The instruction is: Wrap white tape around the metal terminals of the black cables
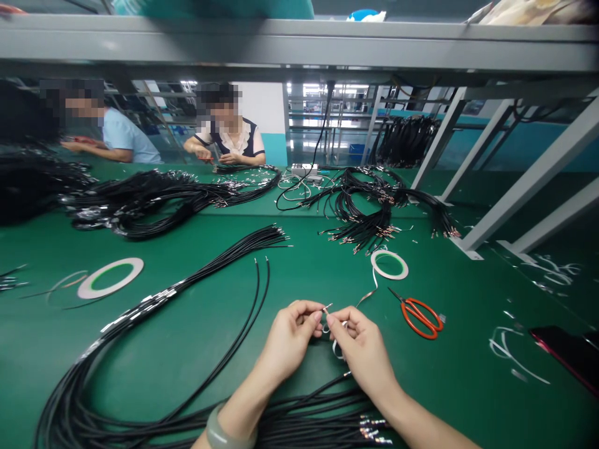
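wire tip [327, 307] between opposing fingertips [319, 317]

Scissors [421, 317] on table [468, 380], tape roll [389, 264] just behind, cable bundle [206, 272] well left, tape ring [111, 277] farther left

Short metal-tipped wire end [327, 307] points up-right, white tape strip [335, 347] curling beneath.

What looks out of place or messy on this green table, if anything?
Only loose white scraps strewn on the green table, right of the orange scissors; they look like litter. The black cables lie gathered in bundles; nothing looks damaged.
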Available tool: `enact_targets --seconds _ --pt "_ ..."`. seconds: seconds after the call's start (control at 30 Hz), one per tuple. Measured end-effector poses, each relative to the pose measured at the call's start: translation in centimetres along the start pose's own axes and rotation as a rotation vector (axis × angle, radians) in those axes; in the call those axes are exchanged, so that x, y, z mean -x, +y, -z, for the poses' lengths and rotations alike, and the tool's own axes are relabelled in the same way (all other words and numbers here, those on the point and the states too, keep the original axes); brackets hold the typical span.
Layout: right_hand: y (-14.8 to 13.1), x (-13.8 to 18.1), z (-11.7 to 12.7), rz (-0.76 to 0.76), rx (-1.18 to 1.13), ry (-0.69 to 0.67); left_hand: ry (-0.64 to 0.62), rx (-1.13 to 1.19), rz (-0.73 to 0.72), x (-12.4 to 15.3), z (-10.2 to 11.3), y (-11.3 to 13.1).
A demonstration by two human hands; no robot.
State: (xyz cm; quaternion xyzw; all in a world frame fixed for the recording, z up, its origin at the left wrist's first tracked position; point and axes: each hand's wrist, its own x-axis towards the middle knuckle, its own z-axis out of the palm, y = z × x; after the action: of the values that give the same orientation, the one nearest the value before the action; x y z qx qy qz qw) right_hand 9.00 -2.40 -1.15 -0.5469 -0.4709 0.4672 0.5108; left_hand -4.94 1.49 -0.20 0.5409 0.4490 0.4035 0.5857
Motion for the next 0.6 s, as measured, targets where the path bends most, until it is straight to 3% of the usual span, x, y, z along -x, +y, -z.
enact_targets --seconds 0.2,0.4,0.6 --pt "-0.1 -0.2 0.3 0.122 0.073 0.075 0.043 -0.264 -0.151 0.6 -0.4 0.0" --pt "0.0 -0.1 0.0 0.045 -0.137 0.029 0.124 -0.485 -0.292 1.0 -0.9 0.7" --pt "-0.3 0.1 -0.2 0.050 -0.210 0.012 0.161 -0.526 -0.347 1.1 -1.2 0.5"
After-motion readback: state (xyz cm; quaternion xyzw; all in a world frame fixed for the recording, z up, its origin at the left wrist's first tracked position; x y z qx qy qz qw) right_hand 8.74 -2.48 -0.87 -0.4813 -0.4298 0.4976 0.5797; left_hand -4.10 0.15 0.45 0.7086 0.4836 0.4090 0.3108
